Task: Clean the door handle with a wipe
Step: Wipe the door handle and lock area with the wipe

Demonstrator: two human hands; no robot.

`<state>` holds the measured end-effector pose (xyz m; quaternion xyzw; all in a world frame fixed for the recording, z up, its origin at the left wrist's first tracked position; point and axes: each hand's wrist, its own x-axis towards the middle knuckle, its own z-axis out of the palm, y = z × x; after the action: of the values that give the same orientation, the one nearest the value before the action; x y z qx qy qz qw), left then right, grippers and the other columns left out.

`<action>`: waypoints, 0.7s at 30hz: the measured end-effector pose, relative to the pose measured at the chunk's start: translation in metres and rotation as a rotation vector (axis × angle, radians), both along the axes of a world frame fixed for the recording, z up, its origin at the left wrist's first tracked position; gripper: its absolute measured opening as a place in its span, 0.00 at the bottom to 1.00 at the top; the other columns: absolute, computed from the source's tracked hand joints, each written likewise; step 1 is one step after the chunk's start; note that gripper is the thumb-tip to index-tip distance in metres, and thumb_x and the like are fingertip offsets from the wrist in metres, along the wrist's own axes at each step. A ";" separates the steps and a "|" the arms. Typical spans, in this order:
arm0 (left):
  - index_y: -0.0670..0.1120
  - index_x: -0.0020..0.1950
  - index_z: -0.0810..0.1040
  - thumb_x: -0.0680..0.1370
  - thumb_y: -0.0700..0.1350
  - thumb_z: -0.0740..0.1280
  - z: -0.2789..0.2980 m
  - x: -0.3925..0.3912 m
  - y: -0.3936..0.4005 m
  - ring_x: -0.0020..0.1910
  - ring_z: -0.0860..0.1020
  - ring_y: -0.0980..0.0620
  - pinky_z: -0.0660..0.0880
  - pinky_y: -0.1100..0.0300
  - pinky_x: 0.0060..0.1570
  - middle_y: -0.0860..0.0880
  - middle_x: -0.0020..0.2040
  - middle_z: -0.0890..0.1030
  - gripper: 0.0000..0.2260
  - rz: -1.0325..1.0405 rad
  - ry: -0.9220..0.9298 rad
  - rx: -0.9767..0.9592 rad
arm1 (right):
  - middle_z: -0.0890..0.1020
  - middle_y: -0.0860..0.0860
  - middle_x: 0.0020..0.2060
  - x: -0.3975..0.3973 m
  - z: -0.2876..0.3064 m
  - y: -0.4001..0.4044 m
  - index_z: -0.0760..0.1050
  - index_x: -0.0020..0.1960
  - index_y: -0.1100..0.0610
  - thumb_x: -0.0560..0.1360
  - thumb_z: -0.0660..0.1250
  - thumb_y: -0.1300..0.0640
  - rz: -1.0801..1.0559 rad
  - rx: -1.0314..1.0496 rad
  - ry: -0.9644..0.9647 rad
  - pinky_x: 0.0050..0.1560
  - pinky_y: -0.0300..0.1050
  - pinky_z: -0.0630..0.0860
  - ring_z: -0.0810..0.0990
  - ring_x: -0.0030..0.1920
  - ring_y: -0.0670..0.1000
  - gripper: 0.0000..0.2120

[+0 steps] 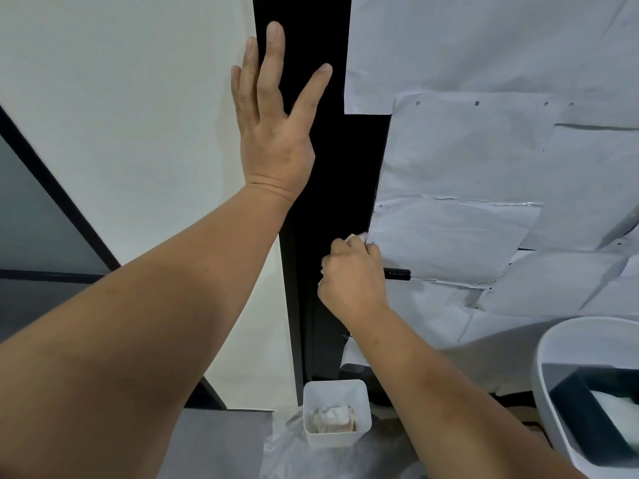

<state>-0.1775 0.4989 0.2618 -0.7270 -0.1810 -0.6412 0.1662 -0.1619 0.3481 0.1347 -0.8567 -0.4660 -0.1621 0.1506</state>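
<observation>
Right hand (352, 274) clenched round a crumpled white wipe (356, 236), covering most of the slim black lever door handle (397, 273) so only its tip juts right of the fist, wipe mostly hidden; left hand (273, 122) flat, fingers spread, against the black door frame (332, 160); one small white square tub (335, 409) below.

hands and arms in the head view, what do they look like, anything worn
Both forearms are bare as far as the frame shows: no sleeves, gloves, watch or rings visible on the left hand or the right hand. The left hand has short nails and creases at the wrist.
</observation>
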 end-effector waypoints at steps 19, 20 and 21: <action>0.50 0.67 0.78 0.72 0.25 0.58 -0.002 0.001 -0.001 0.72 0.62 0.31 0.56 0.38 0.75 0.34 0.72 0.64 0.30 -0.036 0.008 0.005 | 0.76 0.53 0.50 0.003 -0.043 -0.018 0.74 0.64 0.60 0.68 0.66 0.69 0.028 0.148 -0.011 0.49 0.48 0.74 0.73 0.48 0.55 0.25; 0.50 0.67 0.78 0.72 0.26 0.58 -0.002 0.001 -0.002 0.72 0.61 0.31 0.56 0.38 0.76 0.36 0.73 0.61 0.30 -0.041 0.015 0.001 | 0.76 0.53 0.49 0.008 -0.045 -0.023 0.74 0.64 0.60 0.68 0.66 0.69 0.013 0.156 -0.030 0.48 0.47 0.74 0.72 0.47 0.55 0.25; 0.50 0.67 0.78 0.72 0.26 0.57 -0.002 0.001 -0.002 0.73 0.60 0.32 0.55 0.38 0.76 0.39 0.73 0.59 0.30 -0.047 0.021 -0.003 | 0.76 0.53 0.48 0.013 -0.047 -0.030 0.74 0.64 0.60 0.68 0.67 0.69 -0.009 0.167 -0.049 0.46 0.47 0.74 0.72 0.46 0.55 0.25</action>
<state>-0.1769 0.4971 0.2598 -0.7380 -0.1631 -0.6369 0.1523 -0.1493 0.3181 0.0876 -0.8389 -0.4505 -0.2222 0.2093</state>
